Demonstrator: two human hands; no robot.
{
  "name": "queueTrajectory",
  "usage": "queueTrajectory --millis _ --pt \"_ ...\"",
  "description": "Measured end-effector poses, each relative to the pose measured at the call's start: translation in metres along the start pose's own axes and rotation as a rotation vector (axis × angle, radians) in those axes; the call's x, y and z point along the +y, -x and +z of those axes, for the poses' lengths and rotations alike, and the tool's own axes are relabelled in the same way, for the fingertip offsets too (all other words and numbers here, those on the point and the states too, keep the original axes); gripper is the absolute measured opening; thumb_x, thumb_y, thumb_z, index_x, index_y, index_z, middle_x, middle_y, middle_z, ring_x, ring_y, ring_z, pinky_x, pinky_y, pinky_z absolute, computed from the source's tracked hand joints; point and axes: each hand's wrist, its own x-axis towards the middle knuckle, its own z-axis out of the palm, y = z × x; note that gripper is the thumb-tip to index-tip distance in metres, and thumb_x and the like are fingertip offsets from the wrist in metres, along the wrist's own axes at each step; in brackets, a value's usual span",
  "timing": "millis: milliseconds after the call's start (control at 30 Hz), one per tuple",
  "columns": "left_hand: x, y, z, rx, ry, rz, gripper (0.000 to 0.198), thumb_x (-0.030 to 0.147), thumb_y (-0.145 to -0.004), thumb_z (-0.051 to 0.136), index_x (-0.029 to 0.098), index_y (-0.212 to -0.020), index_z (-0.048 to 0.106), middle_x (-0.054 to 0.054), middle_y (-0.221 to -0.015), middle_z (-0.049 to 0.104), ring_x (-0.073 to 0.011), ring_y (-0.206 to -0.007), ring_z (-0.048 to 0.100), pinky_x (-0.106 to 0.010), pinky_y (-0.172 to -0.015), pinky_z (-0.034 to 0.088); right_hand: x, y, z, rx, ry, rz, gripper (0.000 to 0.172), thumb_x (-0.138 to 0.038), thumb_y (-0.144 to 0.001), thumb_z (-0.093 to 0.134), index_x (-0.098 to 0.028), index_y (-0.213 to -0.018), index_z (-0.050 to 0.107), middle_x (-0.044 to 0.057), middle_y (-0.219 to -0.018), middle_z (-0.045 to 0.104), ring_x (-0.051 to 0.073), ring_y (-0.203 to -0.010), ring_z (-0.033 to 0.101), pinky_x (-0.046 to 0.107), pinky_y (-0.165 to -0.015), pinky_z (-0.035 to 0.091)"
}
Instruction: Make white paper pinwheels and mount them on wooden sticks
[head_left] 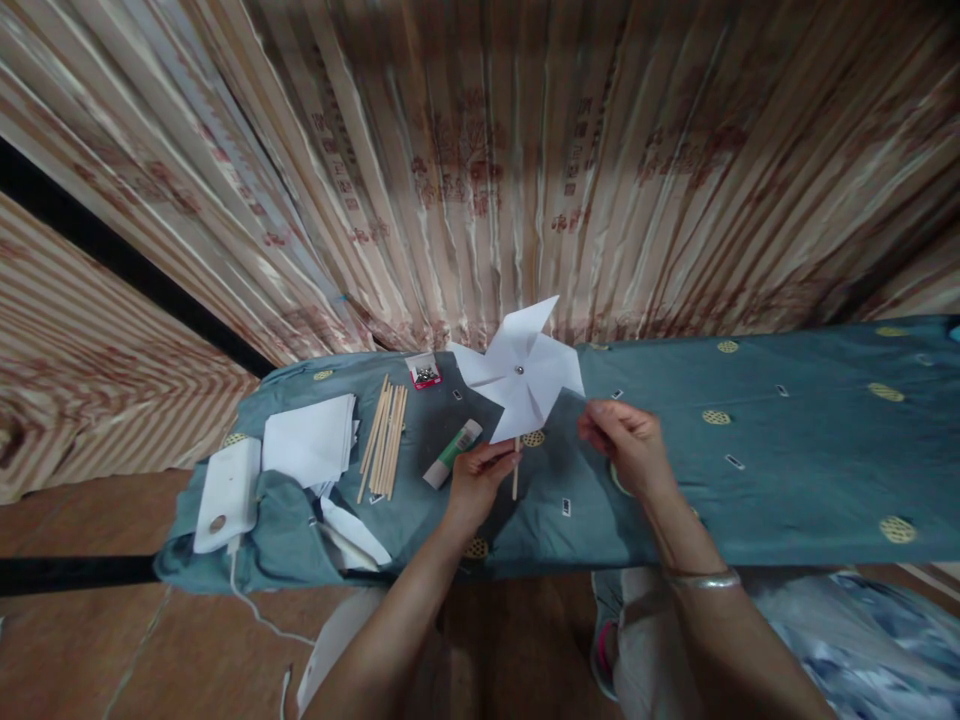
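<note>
A white paper pinwheel (532,362) with a silver pin at its centre stands upright over the table. My left hand (478,482) is closed round its thin wooden stick (515,484), just below the paper blades. To the right of the blades, apart from them, my right hand (628,440) is closed with its fingers curled together. Whether anything is between those fingers is hidden. A pale round edge (619,480) shows partly beneath the right hand; I cannot tell what it is. Beside my left hand lies a green and white glue stick (453,454).
Left on the cloth-covered table (795,480) lie several wooden sticks (385,440), a small red box of pins (425,372), a stack of white paper (307,440), folded paper (352,535) and a white device (227,492) with a cable (259,612). A patterned curtain (480,200) hangs behind.
</note>
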Motion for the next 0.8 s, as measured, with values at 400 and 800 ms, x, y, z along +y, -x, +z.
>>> queueTrajectory --millis 400,800 --pt "0.0 0.003 0.004 -0.047 -0.035 -0.004 0.014 0.026 -0.064 0.077 0.021 -0.077 0.079 -0.004 -0.082 0.075 -0.0196 -0.077 0.066 -0.031 -0.074 0.051 0.011 -0.015 -0.009 0.216 -0.003 -0.038 0.023 -0.043 -0.065 0.081 -0.024 -0.075 0.074 -0.002 -0.063 0.067 0.014 -0.056 0.056 0.027 -0.055 0.044" --pt "-0.002 -0.002 0.003 0.012 -0.003 0.008 0.014 0.028 -0.061 0.078 0.021 -0.073 0.077 -0.002 -0.072 0.072 -0.0169 -0.069 0.064 -0.029 -0.07 0.05 0.014 -0.002 0.005 0.076 -0.076 0.042 0.035 -0.057 -0.067 0.077 -0.023 -0.075 0.076 0.002 -0.071 0.074 0.016 -0.064 0.06 0.028 -0.059 0.046"
